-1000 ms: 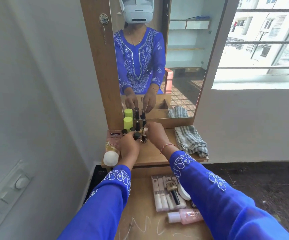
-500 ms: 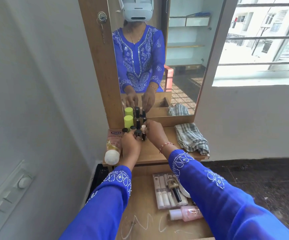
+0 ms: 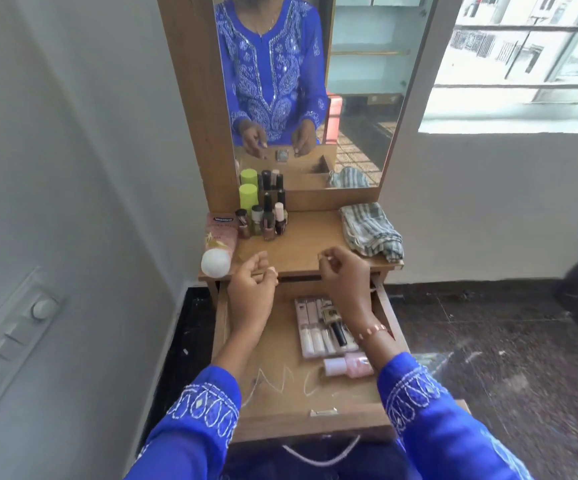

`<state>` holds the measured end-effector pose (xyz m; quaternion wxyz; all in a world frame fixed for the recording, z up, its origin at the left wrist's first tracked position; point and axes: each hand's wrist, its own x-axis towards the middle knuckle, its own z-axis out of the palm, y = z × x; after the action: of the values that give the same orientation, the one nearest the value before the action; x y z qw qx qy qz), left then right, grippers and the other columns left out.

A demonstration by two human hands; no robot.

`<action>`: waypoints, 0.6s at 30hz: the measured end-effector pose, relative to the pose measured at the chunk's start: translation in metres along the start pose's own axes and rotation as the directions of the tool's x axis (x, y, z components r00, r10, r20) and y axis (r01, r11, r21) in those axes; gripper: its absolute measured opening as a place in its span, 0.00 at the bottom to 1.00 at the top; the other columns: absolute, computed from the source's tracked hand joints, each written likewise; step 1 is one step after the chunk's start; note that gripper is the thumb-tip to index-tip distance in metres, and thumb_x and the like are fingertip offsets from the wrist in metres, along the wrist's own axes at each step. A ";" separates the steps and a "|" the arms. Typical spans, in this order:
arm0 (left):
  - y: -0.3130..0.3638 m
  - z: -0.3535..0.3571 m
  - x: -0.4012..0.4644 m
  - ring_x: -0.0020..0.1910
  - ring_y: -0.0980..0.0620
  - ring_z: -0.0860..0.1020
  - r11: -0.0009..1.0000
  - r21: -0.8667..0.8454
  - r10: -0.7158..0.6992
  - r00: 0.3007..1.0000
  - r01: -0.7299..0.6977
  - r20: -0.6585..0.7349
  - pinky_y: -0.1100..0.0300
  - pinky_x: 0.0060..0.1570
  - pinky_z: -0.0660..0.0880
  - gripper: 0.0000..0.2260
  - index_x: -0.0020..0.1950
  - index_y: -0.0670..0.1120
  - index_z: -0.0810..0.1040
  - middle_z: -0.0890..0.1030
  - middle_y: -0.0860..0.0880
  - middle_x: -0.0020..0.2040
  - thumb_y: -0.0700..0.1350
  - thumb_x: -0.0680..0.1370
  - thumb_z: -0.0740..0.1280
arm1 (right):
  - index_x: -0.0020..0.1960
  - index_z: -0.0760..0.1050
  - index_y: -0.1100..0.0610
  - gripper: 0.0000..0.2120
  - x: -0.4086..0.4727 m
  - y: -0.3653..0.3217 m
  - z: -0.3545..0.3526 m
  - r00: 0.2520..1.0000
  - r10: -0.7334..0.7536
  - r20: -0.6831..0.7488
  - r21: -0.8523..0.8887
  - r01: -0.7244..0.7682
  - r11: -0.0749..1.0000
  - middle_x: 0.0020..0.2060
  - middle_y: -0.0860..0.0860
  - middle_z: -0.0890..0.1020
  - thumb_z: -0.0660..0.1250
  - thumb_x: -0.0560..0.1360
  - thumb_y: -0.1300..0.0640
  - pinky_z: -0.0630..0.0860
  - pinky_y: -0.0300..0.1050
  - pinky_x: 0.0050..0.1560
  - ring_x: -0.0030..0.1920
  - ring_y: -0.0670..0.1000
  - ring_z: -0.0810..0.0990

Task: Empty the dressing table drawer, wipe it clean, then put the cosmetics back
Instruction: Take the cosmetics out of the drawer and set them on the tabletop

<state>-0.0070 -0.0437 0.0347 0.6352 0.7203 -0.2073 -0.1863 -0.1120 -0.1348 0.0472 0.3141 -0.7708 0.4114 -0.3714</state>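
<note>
Open wooden drawer (image 3: 232, 327), chalk-scribbled floor: still holds a flat clear plastic pack of white tubes (image 3: 315, 336), a black-capped bottle lying on it, and a pink bottle with a pale cap (image 3: 349, 366) on its side. Emptying judged part done. Upright small glass nail-polish bottles (image 3: 263, 221) cluster on the wooden surface (image 3: 308, 244) by the mirror, out of the way. Left hand (image 3: 251, 289) and right hand (image 3: 344, 275): fingers loosely curled, gripping nothing. Checked cloth (image 3: 370, 232) crumpled at the right, ready for wiping.

You have a mirror (image 3: 315, 98) ahead; right of it a barred window (image 3: 522, 64), left and below it a wall switch panel (image 3: 7, 341), beneath it dark speckled floor (image 3: 488, 341).
</note>
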 end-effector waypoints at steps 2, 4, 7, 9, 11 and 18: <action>-0.020 0.001 -0.015 0.42 0.52 0.80 0.998 -0.001 -0.063 0.998 0.063 0.010 0.49 0.53 0.78 0.13 0.59 0.44 0.76 0.78 0.52 0.45 0.36 0.76 0.63 | 0.42 0.78 0.64 0.06 -0.022 0.022 0.003 0.996 0.079 0.037 -0.064 -0.076 0.995 0.35 0.55 0.82 0.65 0.74 0.62 0.72 0.34 0.36 0.34 0.49 0.78; -0.037 0.003 -0.029 0.41 0.49 0.79 0.993 0.008 -0.119 0.993 0.119 0.013 0.46 0.52 0.78 0.12 0.57 0.42 0.77 0.78 0.49 0.44 0.35 0.75 0.63 | 0.42 0.77 0.65 0.05 -0.040 0.041 0.006 0.986 0.130 0.105 -0.208 -0.106 0.972 0.39 0.59 0.82 0.63 0.72 0.64 0.70 0.45 0.39 0.41 0.57 0.79; -0.057 0.006 -0.046 0.43 0.45 0.80 0.988 0.059 -0.144 0.989 0.142 0.032 0.44 0.51 0.78 0.11 0.54 0.43 0.78 0.78 0.47 0.44 0.34 0.75 0.63 | 0.46 0.74 0.65 0.06 -0.059 0.056 0.010 0.962 0.149 0.230 -0.429 -0.037 0.903 0.46 0.61 0.80 0.59 0.72 0.66 0.68 0.46 0.41 0.47 0.61 0.78; -0.063 0.006 -0.053 0.46 0.43 0.81 0.987 0.108 -0.123 0.991 0.116 0.055 0.44 0.51 0.78 0.10 0.52 0.45 0.78 0.79 0.47 0.44 0.34 0.75 0.63 | 0.52 0.73 0.64 0.10 -0.064 0.058 0.012 0.948 0.164 0.274 -0.509 -0.002 0.860 0.50 0.61 0.78 0.58 0.73 0.68 0.72 0.49 0.46 0.50 0.61 0.78; -0.065 0.006 -0.056 0.46 0.45 0.81 0.983 0.174 -0.079 0.993 0.063 0.087 0.47 0.51 0.79 0.09 0.50 0.48 0.77 0.80 0.47 0.45 0.36 0.75 0.63 | 0.57 0.71 0.63 0.13 -0.065 0.060 0.016 0.944 0.164 0.285 -0.582 0.035 0.812 0.53 0.60 0.78 0.56 0.74 0.69 0.74 0.49 0.49 0.53 0.60 0.78; -0.069 0.003 -0.058 0.43 0.56 0.75 0.922 0.371 0.028 0.975 -0.110 0.220 0.73 0.40 0.70 0.09 0.53 0.43 0.79 0.81 0.46 0.49 0.36 0.75 0.63 | 0.59 0.67 0.63 0.14 -0.066 0.069 0.025 0.931 0.183 0.317 -0.618 0.056 0.784 0.51 0.60 0.80 0.53 0.75 0.70 0.76 0.52 0.48 0.51 0.60 0.80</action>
<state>-0.0529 -0.0079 -0.0338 0.4640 0.7981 -0.3311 -0.1950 -0.1443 -0.1055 -0.0415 0.1275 -0.8707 0.4714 -0.0580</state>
